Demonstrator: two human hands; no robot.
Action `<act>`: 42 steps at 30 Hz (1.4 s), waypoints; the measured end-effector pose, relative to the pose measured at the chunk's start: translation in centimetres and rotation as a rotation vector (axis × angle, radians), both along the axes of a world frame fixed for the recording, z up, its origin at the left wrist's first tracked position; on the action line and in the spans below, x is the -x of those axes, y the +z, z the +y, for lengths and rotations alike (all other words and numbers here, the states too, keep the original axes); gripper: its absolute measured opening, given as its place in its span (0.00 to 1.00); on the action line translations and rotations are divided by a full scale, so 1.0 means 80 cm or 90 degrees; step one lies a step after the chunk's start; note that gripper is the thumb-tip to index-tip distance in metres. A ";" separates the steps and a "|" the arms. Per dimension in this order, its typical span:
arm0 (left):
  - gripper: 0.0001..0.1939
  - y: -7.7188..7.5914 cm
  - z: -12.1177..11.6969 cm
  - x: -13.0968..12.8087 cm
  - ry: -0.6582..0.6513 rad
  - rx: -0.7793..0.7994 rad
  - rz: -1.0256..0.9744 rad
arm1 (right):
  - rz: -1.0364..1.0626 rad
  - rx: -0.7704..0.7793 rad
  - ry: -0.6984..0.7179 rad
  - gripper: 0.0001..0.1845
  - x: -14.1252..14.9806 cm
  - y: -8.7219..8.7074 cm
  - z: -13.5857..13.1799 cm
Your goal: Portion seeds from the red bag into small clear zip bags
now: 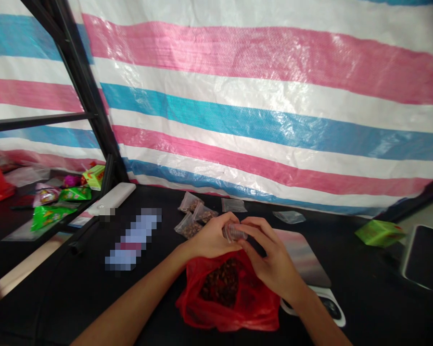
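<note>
Between my left hand [212, 236] and my right hand [270, 254], both fingers closed on it, is a small clear ribbed plastic container [234, 231], lying on its side. Directly below my hands, a red plastic bag [252, 307] lies open, holding a heap of dark brown dried pieces [220, 283]. Beyond my left hand, small clear bags filled with brown pieces [189, 226] lie grouped on the black table [159, 307]. Two flat clear bags [234, 205] rest further back, with no brown pieces visible inside.
A pixelated object [133, 239] and a white power bank [115, 196] lie left of my hands. A pinkish mat [303, 257] sits to the right. A green box [379, 233] stands further right. Snack packets [50, 216] lie left, beyond a black metal frame [90, 101]. A striped tarp [256, 96] hangs behind.
</note>
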State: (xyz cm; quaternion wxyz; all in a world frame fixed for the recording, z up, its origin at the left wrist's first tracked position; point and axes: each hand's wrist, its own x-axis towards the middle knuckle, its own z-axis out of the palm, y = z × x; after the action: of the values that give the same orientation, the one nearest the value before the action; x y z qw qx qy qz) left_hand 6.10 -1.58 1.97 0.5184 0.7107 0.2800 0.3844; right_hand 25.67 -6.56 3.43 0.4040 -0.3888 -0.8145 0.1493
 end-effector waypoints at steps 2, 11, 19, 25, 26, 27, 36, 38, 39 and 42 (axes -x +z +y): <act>0.17 0.004 -0.001 0.001 -0.015 -0.009 0.013 | -0.001 -0.005 0.010 0.19 0.002 0.000 -0.001; 0.13 0.006 0.008 0.019 -0.068 -0.013 0.109 | -0.071 0.244 0.142 0.12 -0.032 0.053 -0.008; 0.14 0.007 0.010 0.025 -0.092 -0.006 0.139 | -0.218 0.370 0.127 0.14 -0.050 0.052 -0.012; 0.14 0.005 0.013 0.028 -0.131 0.012 0.145 | -0.275 0.349 0.093 0.07 -0.056 0.049 -0.010; 0.15 0.006 0.013 0.029 -0.139 0.020 0.144 | -0.278 0.341 0.083 0.09 -0.057 0.048 -0.010; 0.15 0.007 0.013 0.030 -0.150 0.028 0.143 | -0.279 0.331 0.072 0.10 -0.058 0.045 -0.011; 0.17 0.040 -0.001 0.038 -0.234 -0.014 0.232 | -0.285 0.250 0.088 0.13 -0.053 0.032 -0.010; 0.18 0.043 -0.004 0.037 -0.246 -0.024 0.256 | -0.279 0.244 0.095 0.15 -0.051 0.034 -0.011; 0.19 0.044 -0.005 0.037 -0.249 -0.029 0.267 | -0.276 0.245 0.097 0.15 -0.050 0.035 -0.012; 0.23 0.047 -0.007 0.037 -0.256 -0.030 0.276 | -0.271 0.250 0.105 0.14 -0.048 0.038 -0.014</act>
State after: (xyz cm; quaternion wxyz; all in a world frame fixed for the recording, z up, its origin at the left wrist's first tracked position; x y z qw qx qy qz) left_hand 3.14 -2.12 5.77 0.4953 0.8295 0.2287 0.1195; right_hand 29.47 -7.66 6.51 0.1275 -0.4147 -0.8653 0.2512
